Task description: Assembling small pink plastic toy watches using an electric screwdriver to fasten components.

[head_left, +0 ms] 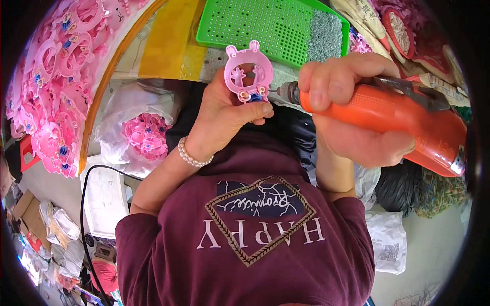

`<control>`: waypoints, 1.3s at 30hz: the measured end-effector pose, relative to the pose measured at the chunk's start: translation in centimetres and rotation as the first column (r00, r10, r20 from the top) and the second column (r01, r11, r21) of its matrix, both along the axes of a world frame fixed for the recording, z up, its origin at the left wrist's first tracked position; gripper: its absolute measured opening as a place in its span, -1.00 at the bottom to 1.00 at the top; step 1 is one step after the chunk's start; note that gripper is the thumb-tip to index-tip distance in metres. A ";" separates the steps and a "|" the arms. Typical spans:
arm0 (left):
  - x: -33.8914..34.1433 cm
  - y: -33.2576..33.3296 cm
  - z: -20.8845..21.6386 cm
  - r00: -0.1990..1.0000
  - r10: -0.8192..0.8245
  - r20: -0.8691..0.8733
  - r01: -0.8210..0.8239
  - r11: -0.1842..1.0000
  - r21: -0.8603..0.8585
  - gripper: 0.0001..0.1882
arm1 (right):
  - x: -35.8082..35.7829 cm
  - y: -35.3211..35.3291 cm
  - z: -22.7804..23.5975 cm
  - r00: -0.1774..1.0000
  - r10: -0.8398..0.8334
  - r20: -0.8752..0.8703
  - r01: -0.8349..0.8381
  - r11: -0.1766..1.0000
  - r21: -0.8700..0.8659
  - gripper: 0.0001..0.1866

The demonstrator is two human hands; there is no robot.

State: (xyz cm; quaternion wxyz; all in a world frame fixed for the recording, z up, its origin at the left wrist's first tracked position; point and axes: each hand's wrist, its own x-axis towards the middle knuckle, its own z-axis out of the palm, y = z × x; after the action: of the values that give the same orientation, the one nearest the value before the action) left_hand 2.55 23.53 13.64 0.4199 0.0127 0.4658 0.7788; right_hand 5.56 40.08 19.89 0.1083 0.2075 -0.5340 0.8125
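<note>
Head: screws (pixel 325 38) in green tray (pixel 279 57)

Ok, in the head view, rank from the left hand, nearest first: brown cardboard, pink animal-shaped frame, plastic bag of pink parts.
1. Pink animal-shaped frame: held in the left hand.
2. Plastic bag of pink parts: to the hand's lower left.
3. Brown cardboard: at the far lower left.

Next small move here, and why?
Probably line up the orange driver more carefully before pressing: the right hand has it pointed at the pink frame beside the blue part, the left hand grips that frame, and I can't tell whether the bit is seated.
</note>
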 end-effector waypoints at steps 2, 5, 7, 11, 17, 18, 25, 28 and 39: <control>0.0 0.0 0.1 1.000 0.005 0.000 -0.005 1.000 -0.002 -0.49 | 0.0 -0.1 -0.2 1.000 -0.003 0.001 0.003 1.000 -0.015 -0.12; 0.0 0.1 0.1 1.000 0.009 0.002 -0.009 1.000 -0.003 -0.50 | 0.0 -0.2 -0.3 1.000 -0.024 -0.010 0.024 0.999 -0.028 -0.12; 0.0 0.1 0.1 1.000 0.006 0.005 -0.006 1.000 -0.002 -0.50 | 0.0 -0.3 -0.4 1.000 -0.027 -0.015 0.027 0.999 -0.024 -0.12; -0.1 0.0 0.0 1.000 -0.004 -0.004 0.004 1.000 0.007 -0.51 | 0.0 -0.4 -0.6 0.999 -0.033 -0.008 0.032 0.999 -0.040 -0.12; 0.1 0.1 0.1 1.000 0.012 -0.013 -0.012 1.000 0.010 -0.53 | 0.2 -0.9 -0.8 0.995 -0.092 0.025 0.093 0.995 -0.038 -0.13; 0.1 0.1 0.1 1.000 0.018 -0.005 -0.018 1.000 0.005 -0.53 | 0.2 -1.0 -0.8 0.993 -0.110 0.036 0.112 0.993 -0.050 -0.13; 0.2 0.0 0.0 1.000 0.014 0.024 -0.014 1.000 0.015 -0.56 | 0.5 -1.5 -0.4 0.981 -0.177 0.075 0.182 0.982 -0.057 -0.13; 0.3 -0.1 -0.2 1.000 0.009 0.024 -0.010 0.999 0.036 -0.56 | 0.6 -1.5 -0.3 0.978 -0.187 0.095 0.194 0.979 -0.066 -0.13; 0.7 -0.2 -0.3 0.999 0.008 0.042 -0.009 1.000 0.029 -0.54 | 1.1 -2.4 0.9 0.917 -0.299 0.265 0.289 0.954 0.078 -0.13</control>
State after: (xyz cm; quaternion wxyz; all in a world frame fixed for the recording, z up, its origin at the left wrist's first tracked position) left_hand 3.25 23.38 13.33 0.4260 0.0006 0.4455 0.7875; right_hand 6.71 37.71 20.77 0.1504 0.0126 -0.5840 0.7976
